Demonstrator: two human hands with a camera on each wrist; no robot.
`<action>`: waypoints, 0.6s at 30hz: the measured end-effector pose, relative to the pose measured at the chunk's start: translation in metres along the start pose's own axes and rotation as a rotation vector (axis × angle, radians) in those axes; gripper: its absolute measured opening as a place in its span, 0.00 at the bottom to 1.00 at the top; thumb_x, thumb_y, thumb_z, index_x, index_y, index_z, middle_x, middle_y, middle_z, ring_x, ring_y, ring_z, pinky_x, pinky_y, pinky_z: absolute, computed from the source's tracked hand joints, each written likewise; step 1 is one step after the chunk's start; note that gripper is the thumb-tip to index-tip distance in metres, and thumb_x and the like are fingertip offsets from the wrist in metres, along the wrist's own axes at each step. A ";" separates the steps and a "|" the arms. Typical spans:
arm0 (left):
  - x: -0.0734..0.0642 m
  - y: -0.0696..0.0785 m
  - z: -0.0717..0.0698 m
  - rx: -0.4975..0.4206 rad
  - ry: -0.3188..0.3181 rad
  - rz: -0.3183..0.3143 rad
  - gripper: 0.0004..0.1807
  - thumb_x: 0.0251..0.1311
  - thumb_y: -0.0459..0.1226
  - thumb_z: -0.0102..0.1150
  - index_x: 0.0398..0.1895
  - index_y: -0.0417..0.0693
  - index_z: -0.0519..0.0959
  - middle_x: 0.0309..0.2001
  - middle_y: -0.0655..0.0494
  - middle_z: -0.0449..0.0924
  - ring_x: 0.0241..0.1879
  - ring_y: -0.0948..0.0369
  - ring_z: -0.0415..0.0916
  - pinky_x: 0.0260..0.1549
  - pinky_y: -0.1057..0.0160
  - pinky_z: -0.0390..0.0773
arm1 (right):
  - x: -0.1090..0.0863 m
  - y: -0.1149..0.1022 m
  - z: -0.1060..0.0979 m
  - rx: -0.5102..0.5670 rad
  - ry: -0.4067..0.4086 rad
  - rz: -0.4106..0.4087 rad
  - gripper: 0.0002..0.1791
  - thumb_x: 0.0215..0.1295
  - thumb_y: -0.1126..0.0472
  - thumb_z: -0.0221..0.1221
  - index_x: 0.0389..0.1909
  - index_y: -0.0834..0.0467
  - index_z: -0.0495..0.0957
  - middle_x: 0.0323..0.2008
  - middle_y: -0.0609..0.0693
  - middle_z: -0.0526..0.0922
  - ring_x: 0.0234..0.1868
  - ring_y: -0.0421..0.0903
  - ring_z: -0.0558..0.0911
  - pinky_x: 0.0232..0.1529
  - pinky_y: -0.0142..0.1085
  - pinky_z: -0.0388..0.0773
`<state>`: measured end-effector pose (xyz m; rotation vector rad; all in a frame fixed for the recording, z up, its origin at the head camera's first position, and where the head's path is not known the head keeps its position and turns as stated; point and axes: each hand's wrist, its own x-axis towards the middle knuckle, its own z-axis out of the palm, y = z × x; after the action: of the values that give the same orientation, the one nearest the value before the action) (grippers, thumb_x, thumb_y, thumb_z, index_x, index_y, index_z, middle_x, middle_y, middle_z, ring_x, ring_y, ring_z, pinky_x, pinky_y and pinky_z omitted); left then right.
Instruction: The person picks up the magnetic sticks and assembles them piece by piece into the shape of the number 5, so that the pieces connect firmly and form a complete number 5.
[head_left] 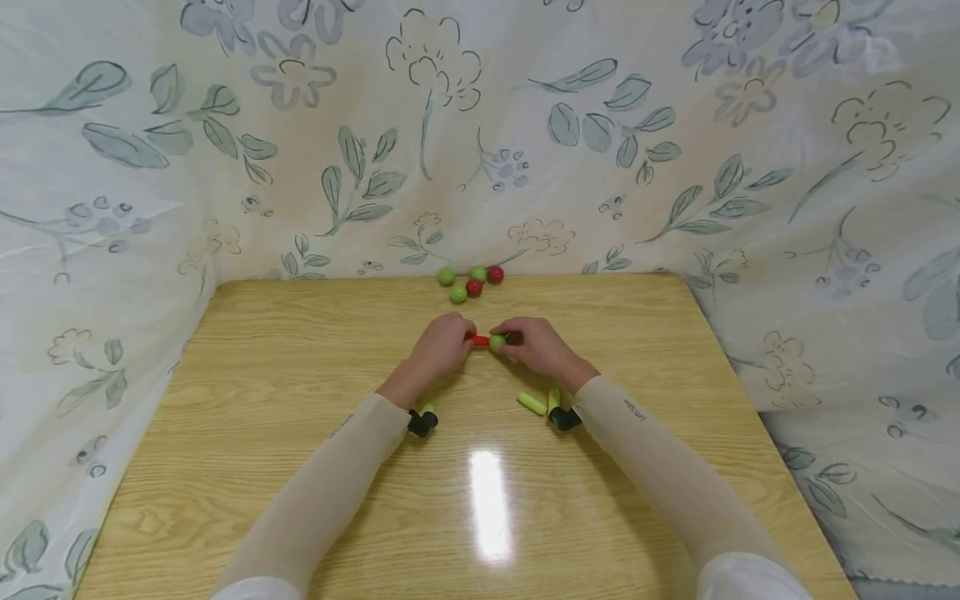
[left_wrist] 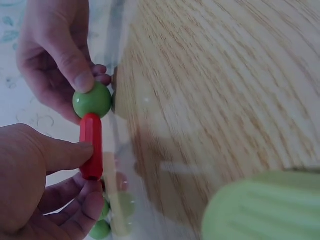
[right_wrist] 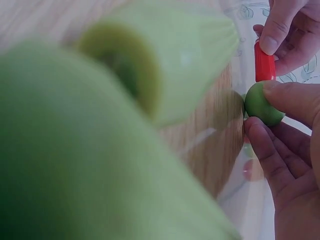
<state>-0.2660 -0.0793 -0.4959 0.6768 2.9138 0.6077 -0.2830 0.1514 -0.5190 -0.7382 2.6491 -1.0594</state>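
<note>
**Short red faceted stick (left_wrist: 92, 131) end-on to glossy green ball (left_wrist: 93, 101)**

Stick: straight, plastic-looking, facets running lengthwise. Left hand (head_left: 445, 343) pinches it, thumb against fingers. Ball: smooth, plain green, wider than the stick; right hand (head_left: 542, 343) pinches it. One stick end touches the ball; can't tell if they're locked together. Head view: pair lies roughly sideways, stick left, ball right, over the far half of the wooden table (head_left: 285, 358). Resting or lifted: can't tell.

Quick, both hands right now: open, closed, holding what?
Left hand: closed, pinching the red rod.
Right hand: closed, gripping the green ball at the rod's end.
</note>
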 end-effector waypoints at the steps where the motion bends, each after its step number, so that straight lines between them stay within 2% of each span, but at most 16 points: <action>1: 0.000 0.000 0.000 -0.002 -0.003 -0.003 0.08 0.75 0.32 0.64 0.50 0.39 0.89 0.44 0.47 0.85 0.45 0.51 0.80 0.52 0.53 0.82 | 0.000 0.000 0.000 0.000 -0.001 0.003 0.18 0.74 0.59 0.72 0.61 0.56 0.88 0.52 0.48 0.89 0.48 0.45 0.85 0.53 0.42 0.84; 11: -0.006 -0.001 0.002 -0.057 -0.010 -0.024 0.09 0.76 0.31 0.62 0.50 0.37 0.89 0.44 0.47 0.85 0.46 0.51 0.81 0.52 0.53 0.82 | 0.000 -0.002 0.000 -0.004 -0.011 0.016 0.19 0.75 0.59 0.71 0.64 0.53 0.87 0.50 0.47 0.88 0.44 0.45 0.83 0.48 0.40 0.84; 18: -0.008 -0.001 0.002 -0.059 0.001 -0.019 0.08 0.75 0.30 0.63 0.49 0.37 0.89 0.43 0.47 0.85 0.45 0.51 0.81 0.52 0.53 0.82 | 0.000 -0.003 0.000 0.002 -0.008 0.019 0.18 0.75 0.59 0.71 0.63 0.53 0.88 0.51 0.48 0.88 0.46 0.45 0.83 0.50 0.41 0.84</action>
<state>-0.2593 -0.0830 -0.4980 0.6414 2.8870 0.6883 -0.2817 0.1495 -0.5174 -0.7139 2.6422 -1.0523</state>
